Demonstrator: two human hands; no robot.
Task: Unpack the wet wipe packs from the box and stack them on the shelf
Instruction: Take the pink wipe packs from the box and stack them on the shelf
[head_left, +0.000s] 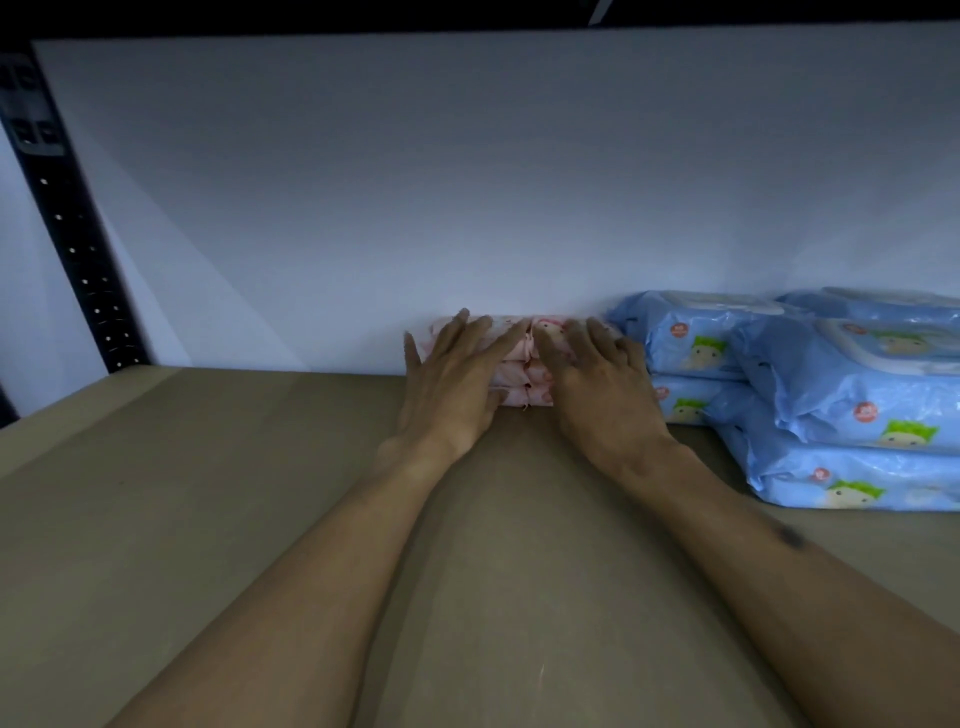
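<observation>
A person's 2 bare forearms reach forward across a tan shelf board (208, 493) toward a white back wall (415, 182). The left hand (449, 382) and right hand (597, 387) lie flat, side by side, fingers spread and extended, pressed on the front and top of a small stack of pink wet wipe packs (524, 364). Neither hand is closed around anything. The pink stack looks about 3 packs high and sits at the rear of the shelf, touching or nearly touching the back wall. Just to its right stand blue wet wipe packs (691, 343) printed with a green-haired cartoon figure, piled 2 high, and a nearer pile of blue packs (852, 415) runs off the right edge. A dark perforated metal upright (72, 234) rises at the left. The lighting is dim.
</observation>
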